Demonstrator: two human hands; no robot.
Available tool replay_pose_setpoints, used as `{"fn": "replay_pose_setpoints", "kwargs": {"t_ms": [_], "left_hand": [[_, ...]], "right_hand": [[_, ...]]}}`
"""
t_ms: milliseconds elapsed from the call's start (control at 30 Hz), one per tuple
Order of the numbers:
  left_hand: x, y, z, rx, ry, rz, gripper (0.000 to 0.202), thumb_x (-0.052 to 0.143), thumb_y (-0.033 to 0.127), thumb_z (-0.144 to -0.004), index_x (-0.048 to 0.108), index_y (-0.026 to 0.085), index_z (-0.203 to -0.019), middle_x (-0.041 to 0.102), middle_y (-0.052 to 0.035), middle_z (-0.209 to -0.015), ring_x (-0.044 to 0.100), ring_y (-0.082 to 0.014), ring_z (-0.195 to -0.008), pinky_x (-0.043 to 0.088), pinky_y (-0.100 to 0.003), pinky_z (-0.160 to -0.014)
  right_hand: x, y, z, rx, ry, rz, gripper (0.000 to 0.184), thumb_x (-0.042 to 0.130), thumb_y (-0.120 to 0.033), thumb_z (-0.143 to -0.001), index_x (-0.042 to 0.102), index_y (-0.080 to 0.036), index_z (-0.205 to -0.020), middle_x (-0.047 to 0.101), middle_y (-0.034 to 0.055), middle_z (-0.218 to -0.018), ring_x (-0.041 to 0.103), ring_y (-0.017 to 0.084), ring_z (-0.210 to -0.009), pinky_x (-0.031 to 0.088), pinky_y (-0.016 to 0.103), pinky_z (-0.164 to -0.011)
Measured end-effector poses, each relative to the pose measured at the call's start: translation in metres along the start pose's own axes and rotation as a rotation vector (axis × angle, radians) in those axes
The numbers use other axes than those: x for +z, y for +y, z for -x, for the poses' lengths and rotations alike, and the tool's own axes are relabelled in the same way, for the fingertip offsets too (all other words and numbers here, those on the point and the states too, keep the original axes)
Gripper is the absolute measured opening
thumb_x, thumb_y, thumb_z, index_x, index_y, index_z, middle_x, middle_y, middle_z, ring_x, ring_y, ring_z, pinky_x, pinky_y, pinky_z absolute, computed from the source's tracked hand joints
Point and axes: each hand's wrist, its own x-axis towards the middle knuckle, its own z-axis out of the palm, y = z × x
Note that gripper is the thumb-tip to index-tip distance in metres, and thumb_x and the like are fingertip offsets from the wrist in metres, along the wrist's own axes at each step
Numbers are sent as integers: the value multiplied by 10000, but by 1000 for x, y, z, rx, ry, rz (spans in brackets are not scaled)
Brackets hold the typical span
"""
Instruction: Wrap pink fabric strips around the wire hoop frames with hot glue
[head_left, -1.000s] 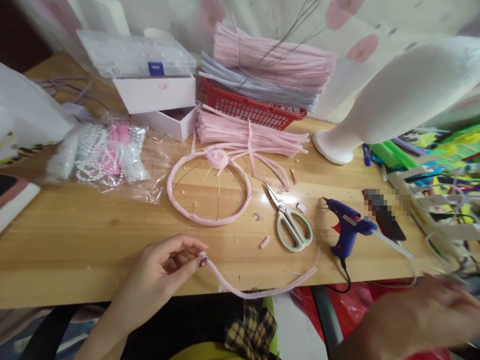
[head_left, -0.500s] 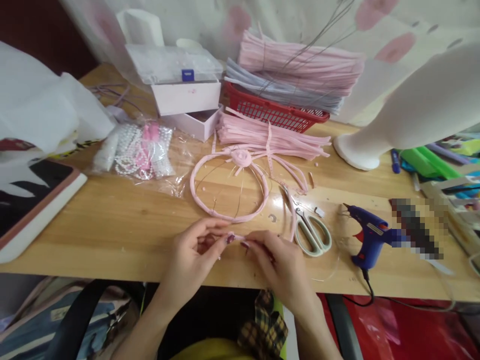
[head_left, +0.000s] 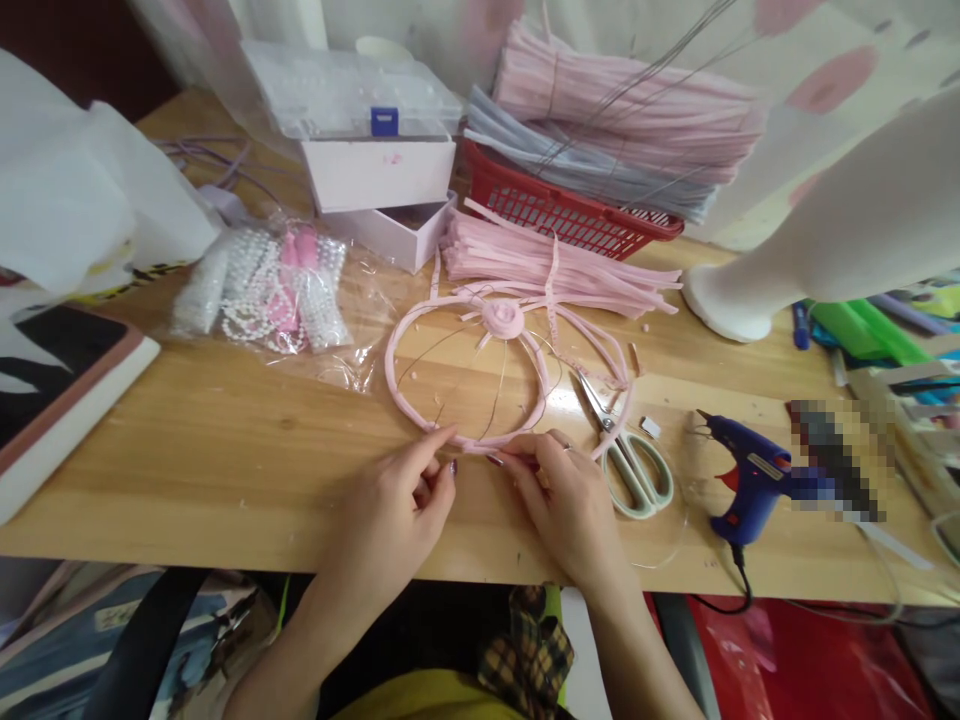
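A pink wrapped hoop (head_left: 391, 368) lies on the wooden table in front of me, with a coiled pink rosette (head_left: 503, 319) at its far side and thin wires inside it. My right hand (head_left: 566, 495) pinches a short pink fabric strip (head_left: 480, 449) between thumb and index finger, along the hoop's near edge. My left hand (head_left: 401, 505) is beside that edge; its index finger reaches to the hoop and its thumb is apart, with nothing seen between them. Scissors (head_left: 637, 472) with pale green handles lie right of my right hand.
A blue glue gun (head_left: 752, 475) lies at the right, its cord over the front edge. Behind the hoop are a bundle of pink strips (head_left: 555, 262) and a red basket (head_left: 540, 200). Bagged beads (head_left: 262, 290) lie left; a white leg-shaped form (head_left: 739, 295) stands back right.
My hands have moved apart. The left has let go of the pink strip; the right has brought it up to the hoop's near edge. The view has shifted slightly.
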Motion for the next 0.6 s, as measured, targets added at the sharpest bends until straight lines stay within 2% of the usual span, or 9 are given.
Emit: {"fn": "replay_pose_setpoints", "kwargs": {"t_ms": [233,600], "left_hand": [[1,0,0,46,39,1,374,516,177,-884,719,80,-1183,655,14,-634,565,-93,-458,448,-181,-451],[1,-2,1,53,42,-33,376,507,164,-886,723,88,-1184,681,1,-644,598,-95,-473,461,-172,-465]], "right_hand": [[-1,2,0,3,-3,37,201,516,-238,-1037,634,-194,-880,697,34,-748,637,176,-661,464,278,-611],[-1,3,1,39,51,56,139,592,-237,-1002,660,-193,-889,706,18,-729,642,163,-622,466,271,-598]]}}
